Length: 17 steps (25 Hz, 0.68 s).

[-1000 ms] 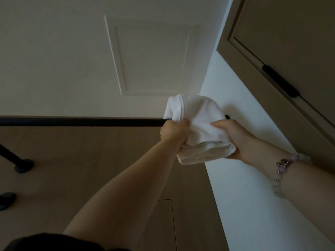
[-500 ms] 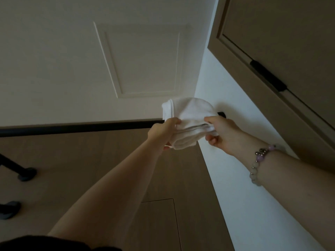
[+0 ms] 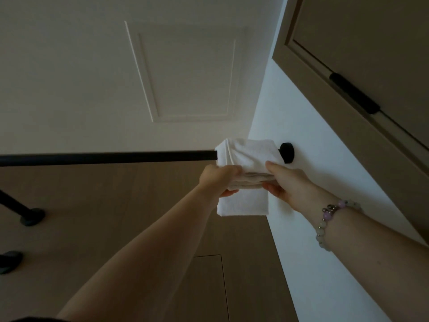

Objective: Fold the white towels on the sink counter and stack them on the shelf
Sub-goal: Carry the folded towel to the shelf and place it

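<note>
The towel (image 3: 243, 206) was pinched from both sides at frame centre. The left hand (image 3: 217, 180) was curled on its left edge, and the right hand (image 3: 286, 185) on its right edge, thumb on top. The towel was seen draped over the rail (image 3: 104, 158), just beside the mount (image 3: 287, 152) on the wall (image 3: 325, 263), its layers hanging toward the lower frame. Both hands were judged equally near; any sliding would run leftward along the rail.
</note>
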Available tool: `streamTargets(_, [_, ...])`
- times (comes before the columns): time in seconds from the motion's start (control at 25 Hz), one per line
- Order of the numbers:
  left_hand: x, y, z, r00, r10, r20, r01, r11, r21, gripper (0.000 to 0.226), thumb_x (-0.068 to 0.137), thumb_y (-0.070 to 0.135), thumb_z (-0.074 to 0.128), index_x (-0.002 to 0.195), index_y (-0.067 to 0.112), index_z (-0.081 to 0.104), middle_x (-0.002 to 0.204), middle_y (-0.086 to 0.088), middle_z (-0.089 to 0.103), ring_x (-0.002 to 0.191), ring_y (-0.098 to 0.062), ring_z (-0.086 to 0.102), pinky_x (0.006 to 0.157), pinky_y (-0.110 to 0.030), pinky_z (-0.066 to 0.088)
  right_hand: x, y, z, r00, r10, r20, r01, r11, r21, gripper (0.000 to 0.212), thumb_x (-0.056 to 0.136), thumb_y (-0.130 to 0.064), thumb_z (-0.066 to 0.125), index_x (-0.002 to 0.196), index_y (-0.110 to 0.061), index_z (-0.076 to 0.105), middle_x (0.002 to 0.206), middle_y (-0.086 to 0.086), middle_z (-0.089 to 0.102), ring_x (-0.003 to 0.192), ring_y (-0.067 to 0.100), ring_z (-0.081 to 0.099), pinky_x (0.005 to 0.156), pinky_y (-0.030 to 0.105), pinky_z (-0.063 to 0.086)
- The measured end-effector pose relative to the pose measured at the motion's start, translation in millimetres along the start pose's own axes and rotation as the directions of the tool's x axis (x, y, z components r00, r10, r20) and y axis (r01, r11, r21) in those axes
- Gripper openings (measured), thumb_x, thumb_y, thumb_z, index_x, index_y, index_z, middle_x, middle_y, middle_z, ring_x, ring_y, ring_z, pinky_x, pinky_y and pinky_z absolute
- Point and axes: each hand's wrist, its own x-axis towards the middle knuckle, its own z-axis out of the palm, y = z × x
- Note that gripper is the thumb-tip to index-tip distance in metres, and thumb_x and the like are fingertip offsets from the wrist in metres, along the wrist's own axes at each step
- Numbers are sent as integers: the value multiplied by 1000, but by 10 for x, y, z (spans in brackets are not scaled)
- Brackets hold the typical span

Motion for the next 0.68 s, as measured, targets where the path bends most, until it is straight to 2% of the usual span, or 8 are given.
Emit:
streamTargets(0.08, [45,-139,3,998,51,24,-52,999,9,50,82,40,66,118,7,57,107,-5,62,84,-13,60,58,-21,48,12,42,-44,1000,22,14,-21,1000,-7,28,88,-27,62,104,-4,56,89,8,59,62,16,62,45,17,50])
streamTargets(0.16, [122,-292,-24,994,100,41,-102,993,52,75,69,65,65,123,14,57,120,-4,59,103,-17,58,82,-29,47,20,94,-91,999,44,31,-41,996,-79,36,86,-34,61,110,-8,56,102,10,59,69,19,63,48,21,52])
streamTargets(0.24, [235,-462,-58,989,116,90,-123,990,73,105,45,87,63,127,23,55,132,-4,53,118,-22,52,101,-41,41,30,163,-132,998,41,43,-33,982,-183,44,85,-44,59,116,-14,53,113,7,54,89,21,61,72,30,53])
streamTargets(0.32, [351,-609,-99,982,119,149,-128,990,54,113,39,90,63,129,23,53,132,-4,54,118,-21,54,104,-43,38,44,233,-173,997,5,79,12,977,-215,39,86,-47,55,114,-20,51,115,1,50,107,18,50,96,38,42])
streamTargets(0.4, [362,-663,-135,977,117,180,-127,991,47,114,39,90,62,131,22,51,132,-4,55,121,-22,52,106,-44,35,66,281,-177,988,-55,148,75,988,-132,16,91,-41,49,94,-26,52,96,-7,49,94,7,47,105,33,28])
streamTargets(0.52, [413,-715,-114,973,94,211,-107,993,50,108,41,90,61,131,31,50,140,1,47,138,-22,30,113,-51,20,195,341,-158,971,-129,200,127,992,21,22,95,-35,42,78,-29,54,69,-19,59,62,-4,53,85,18,27])
streamTargets(0.6, [484,-738,-102,964,101,245,-112,993,32,103,43,89,62,129,35,51,142,4,45,142,-23,22,113,-52,16,334,407,-128,954,-186,235,158,978,133,25,95,-37,42,86,-26,62,69,-15,71,67,-1,65,74,21,38])
streamTargets(0.68, [592,-738,-130,965,100,242,-109,994,22,105,41,88,64,131,34,50,144,3,43,143,-24,20,113,-53,17,475,449,-101,935,-220,277,167,965,202,30,94,-42,42,95,-23,66,80,-8,74,78,4,68,75,21,45])
